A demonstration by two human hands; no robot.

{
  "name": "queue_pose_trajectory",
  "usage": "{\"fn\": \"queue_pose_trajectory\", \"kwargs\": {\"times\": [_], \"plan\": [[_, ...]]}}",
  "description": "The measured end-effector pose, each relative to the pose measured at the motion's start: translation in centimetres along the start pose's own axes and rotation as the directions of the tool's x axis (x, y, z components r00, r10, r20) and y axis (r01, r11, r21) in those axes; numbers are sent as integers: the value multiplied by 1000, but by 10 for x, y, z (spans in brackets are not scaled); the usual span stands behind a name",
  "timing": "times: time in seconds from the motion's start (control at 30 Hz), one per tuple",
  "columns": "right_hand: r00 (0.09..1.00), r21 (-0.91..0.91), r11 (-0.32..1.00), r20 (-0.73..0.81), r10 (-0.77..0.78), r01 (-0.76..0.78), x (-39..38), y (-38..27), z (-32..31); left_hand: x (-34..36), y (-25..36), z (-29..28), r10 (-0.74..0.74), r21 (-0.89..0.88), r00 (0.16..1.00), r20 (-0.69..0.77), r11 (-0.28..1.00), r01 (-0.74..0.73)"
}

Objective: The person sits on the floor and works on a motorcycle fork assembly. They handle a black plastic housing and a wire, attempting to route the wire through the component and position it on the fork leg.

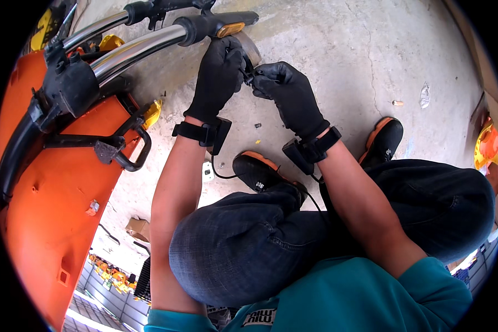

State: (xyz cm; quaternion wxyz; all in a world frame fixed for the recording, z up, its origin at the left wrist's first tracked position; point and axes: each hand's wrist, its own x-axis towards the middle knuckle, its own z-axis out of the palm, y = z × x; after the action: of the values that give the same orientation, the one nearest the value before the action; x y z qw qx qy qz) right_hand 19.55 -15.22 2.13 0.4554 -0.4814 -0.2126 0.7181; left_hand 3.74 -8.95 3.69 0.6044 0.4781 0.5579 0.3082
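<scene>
Both my hands wear black gloves and meet over the floor beside the lower end of a front fork (141, 52) with chrome tubes. My left hand (220, 69) is closed, fingers pinched, just below the amber reflector (230, 29) on the fork's black lower leg. Opposite it, my right hand (286, 91) pinches the same small dark piece (249, 77) between thumb and fingertips. The piece looks like a thin black cable or fitting; its exact kind is mostly hidden by the gloves. A round, greyish part (249, 48) shows behind my left fingers.
On the left stands a large orange panel (55, 210) with a black bent bracket (141, 149) jutting toward my left forearm. My shoes (383, 138) rest on the concrete floor (326, 33). Scraps lie there, among them crumpled foil (424, 95). A cardboard box (137, 229) sits lower left.
</scene>
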Motion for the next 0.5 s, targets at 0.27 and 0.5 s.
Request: {"fn": "queue_pose_trajectory", "kwargs": {"times": [0.27,0.5], "plan": [[988,185,972,-30,154,-146,-9,2,-14,0,6,6,-48,-21,998,-49,999,47],[980,31,980,-15,197,-196,-27,-3,-4,0,8,7,-55,-48,998,-24,997,54]]}}
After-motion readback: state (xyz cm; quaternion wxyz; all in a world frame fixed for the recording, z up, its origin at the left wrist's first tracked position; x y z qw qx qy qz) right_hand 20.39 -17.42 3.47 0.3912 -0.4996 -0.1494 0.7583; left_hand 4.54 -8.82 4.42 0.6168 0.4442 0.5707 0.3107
